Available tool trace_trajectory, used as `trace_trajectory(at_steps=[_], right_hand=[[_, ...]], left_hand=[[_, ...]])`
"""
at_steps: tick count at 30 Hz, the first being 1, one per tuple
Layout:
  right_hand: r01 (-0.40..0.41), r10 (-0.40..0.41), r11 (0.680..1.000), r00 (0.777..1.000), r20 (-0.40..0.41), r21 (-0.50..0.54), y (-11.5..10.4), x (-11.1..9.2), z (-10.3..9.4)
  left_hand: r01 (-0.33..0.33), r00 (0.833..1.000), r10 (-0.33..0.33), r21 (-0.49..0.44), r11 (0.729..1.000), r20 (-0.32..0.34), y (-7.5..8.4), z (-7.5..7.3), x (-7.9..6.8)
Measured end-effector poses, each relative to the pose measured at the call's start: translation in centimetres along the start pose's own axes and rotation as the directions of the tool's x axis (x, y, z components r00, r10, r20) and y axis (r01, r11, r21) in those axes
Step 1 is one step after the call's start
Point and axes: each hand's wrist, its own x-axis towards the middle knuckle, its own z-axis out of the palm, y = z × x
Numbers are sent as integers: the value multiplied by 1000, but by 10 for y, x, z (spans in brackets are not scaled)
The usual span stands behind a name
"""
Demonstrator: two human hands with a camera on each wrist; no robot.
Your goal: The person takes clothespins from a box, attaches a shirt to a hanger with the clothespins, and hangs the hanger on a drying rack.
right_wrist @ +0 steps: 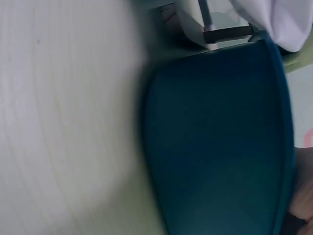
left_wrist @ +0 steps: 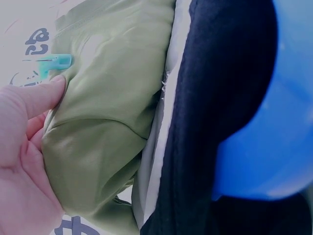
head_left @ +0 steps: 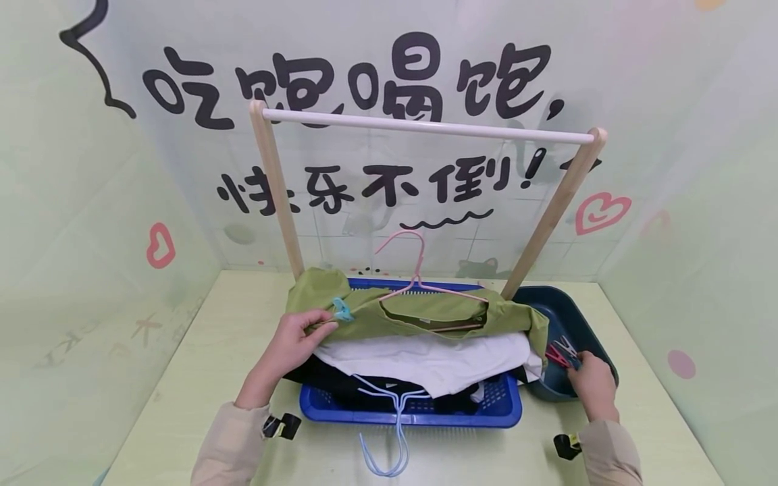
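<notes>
My left hand (head_left: 299, 343) pinches the left part of a green garment (head_left: 346, 317), thumb over the cloth and fingers behind it in the left wrist view. A light-blue clothespin (head_left: 342, 310) is on that cloth by my fingertips. A pink hanger (head_left: 417, 280) sits in the garment's neck opening, hook upward. At the right, my right hand (head_left: 594, 383) reaches into a dark teal basin (head_left: 556, 304). Pink and white clothespins (head_left: 564, 352) lie at its fingertips. Whether it holds one is unclear; the basin wall hides the fingers in the right wrist view.
The green garment lies over white cloth (head_left: 419, 358) and black cloth on a blue basket (head_left: 413, 417). Light-blue hangers (head_left: 398, 432) hang over its front edge. A rack with a white rail (head_left: 425, 126) and wooden posts stands behind. Walls enclose the table (head_left: 200, 378).
</notes>
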Motion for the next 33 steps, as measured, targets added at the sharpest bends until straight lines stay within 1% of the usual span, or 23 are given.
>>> trace_trajectory(at_steps=[2,9,15,26,33], right_hand=[[-8,8,1000,1000,14,-6,0,1,1],[-37,37,999,999,15,-6,3,5,5],[-59,60,998,997,43,-22,5,10,9],[-102,107,993,990,96,-58,-2,15,10],[-97,104,993,988,118,-61,-2,14,8]], left_hand=[[3,1000,-3,-2,1000,5,1,0,0],[13,1000,-13,-15,1000,18,1,0,0],[18,1000,-17,-18,1000,17,0,0,-1],[22,1000,-22,-10,1000,16,0,0,0],[42,999,-42,-8,999,18,2,0,0]])
